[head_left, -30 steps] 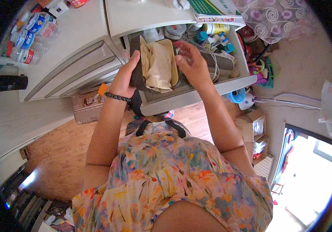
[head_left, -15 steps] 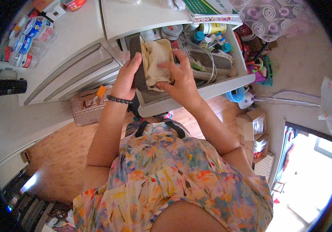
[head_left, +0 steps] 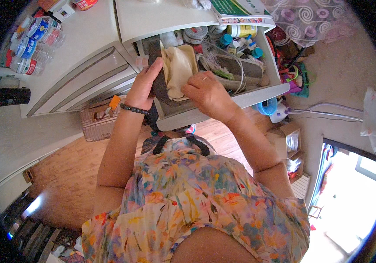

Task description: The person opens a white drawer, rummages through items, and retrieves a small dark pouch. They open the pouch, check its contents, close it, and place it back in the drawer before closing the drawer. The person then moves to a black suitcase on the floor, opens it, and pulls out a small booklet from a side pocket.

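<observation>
Cream-lined case above the open drawer

I see it at 12 o'clock. My left hand grasps its dark 9 o'clock side; my right hand looks pinched on its 5 o'clock edge. I judge it light, the creased lining soft, the dark side stiffer and the surer hold.

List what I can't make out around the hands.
All in the head view:
- Left hand: most fingers, behind the case.
- Right hand: whether its fingertips pinch the case, hidden by the hand itself.
- Drawer: its floor below the case, covered by it.
- Book: far end, cut off by the top edge.
</observation>
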Motion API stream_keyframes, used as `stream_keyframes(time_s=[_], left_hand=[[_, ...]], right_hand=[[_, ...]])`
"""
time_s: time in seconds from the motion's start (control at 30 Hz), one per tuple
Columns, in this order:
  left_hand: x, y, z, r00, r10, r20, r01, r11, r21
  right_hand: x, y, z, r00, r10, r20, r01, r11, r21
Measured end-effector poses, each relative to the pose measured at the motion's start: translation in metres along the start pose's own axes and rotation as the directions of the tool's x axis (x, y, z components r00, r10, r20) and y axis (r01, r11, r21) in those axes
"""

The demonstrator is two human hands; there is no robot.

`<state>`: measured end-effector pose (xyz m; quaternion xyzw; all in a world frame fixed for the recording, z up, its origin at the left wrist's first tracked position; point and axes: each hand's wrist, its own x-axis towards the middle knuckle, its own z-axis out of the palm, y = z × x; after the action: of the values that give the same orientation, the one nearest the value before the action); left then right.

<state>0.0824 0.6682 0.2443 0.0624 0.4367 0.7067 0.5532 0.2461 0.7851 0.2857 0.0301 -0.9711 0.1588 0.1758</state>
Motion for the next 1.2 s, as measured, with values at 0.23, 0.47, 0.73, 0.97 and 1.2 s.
stream_keyframes(time_s=[0.23, 0.47, 0.73, 0.97, 1.2], left_hand=[[-0.002, -0.006, 0.001, 0.998, 0.028, -0.052, -0.026, 0.999, 0.047], [0.001, -0.006, 0.001, 0.995, 0.081, -0.050, -0.077, 0.993, 0.087], [-0.008, -0.003, 0.015, 0.998, 0.052, -0.047, -0.051, 0.998, 0.033], [-0.002, -0.009, -0.001, 0.998, 0.054, -0.039, -0.052, 0.997, 0.064], [-0.007, -0.011, -0.003, 0.995, 0.071, -0.069, -0.066, 0.995, 0.075]], right_hand=[[-0.009, 0.008, 0.003, 1.000, 0.018, 0.018, -0.018, 1.000, 0.007], [-0.010, -0.003, 0.004, 0.990, 0.137, 0.038, -0.137, 0.990, 0.007], [-0.003, -0.013, 0.013, 0.991, 0.114, -0.073, -0.113, 0.994, 0.010], [-0.009, -0.009, 0.023, 0.993, 0.063, -0.101, -0.068, 0.996, -0.050], [-0.014, -0.005, 0.004, 0.999, 0.027, -0.040, -0.026, 0.999, 0.028]])
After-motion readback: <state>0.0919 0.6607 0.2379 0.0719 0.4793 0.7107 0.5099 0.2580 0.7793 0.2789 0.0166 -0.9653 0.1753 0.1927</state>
